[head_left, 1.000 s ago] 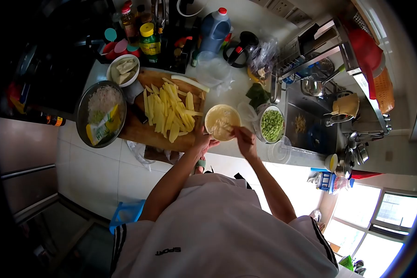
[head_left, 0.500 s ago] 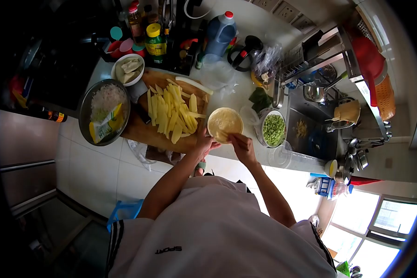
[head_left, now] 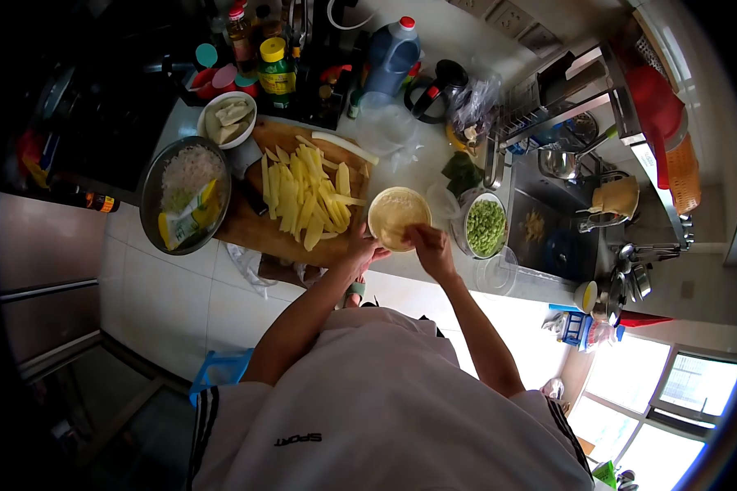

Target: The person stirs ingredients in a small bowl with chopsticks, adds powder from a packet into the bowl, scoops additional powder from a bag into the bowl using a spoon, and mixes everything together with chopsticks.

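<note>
A round bowl of pale yellow batter (head_left: 398,214) sits at the counter's front edge, beside the cutting board. Its near left rim is gripped by my left hand (head_left: 363,250). My right hand (head_left: 431,248) is closed at the bowl's right rim, fingers pinched together over the batter. Whatever it pinches is hidden or too thin to make out. Left of the bowl, cut yellow strips (head_left: 307,196) lie heaped on the wooden cutting board (head_left: 241,221). To the right stands a bowl of chopped green pieces (head_left: 486,227).
A metal bowl (head_left: 146,204) holds rice-like white food and a yellow packet. Behind it is a white bowl (head_left: 248,136) with pale chunks. A knife (head_left: 250,182) lies on the board. The sink (head_left: 553,233) is at right; a blue jug (head_left: 393,57) stands at back.
My right hand has moved slightly right and down along the bowl's rim. My left hand stays at the bowl, which has barely shifted.
</note>
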Motion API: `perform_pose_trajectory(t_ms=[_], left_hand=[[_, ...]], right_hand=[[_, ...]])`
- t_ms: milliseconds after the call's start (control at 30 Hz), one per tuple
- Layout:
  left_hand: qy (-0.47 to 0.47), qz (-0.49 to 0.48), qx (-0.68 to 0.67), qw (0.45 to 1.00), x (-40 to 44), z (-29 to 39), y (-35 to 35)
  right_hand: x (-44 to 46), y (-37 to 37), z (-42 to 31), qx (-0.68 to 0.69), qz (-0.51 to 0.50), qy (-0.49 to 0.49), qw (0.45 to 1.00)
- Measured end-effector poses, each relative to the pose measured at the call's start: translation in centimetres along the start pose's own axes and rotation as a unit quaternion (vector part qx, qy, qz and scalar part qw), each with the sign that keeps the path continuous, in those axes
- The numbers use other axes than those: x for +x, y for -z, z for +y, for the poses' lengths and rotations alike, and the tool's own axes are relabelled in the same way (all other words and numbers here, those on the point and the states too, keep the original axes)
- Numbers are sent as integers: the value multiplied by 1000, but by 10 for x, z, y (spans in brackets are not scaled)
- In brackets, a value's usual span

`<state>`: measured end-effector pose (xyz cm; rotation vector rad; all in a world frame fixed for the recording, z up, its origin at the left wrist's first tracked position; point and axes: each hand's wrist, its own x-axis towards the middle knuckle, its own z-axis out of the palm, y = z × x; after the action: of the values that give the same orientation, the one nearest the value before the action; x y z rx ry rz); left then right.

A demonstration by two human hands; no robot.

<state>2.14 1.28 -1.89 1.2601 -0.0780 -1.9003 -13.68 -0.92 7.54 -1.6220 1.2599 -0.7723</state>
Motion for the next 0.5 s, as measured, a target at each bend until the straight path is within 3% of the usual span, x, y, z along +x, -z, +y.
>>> perform_pose_trajectory(t_ms=[133,200,367,500], left_hand=[[-22,-10,0,1000,5,-4,5],[-24,-6,12,1000,-1,-1,1],[-24,12,-4,1000,-4,0,-2],[-40,16,24,999,-8,2,-8]], right_hand=[[40,44,-19,137,2,-106,985],[46,73,-35,46,14,-136,989],[51,92,-20,33,-20,-184,982],[42,70,-3,147,-45,-241,958]])
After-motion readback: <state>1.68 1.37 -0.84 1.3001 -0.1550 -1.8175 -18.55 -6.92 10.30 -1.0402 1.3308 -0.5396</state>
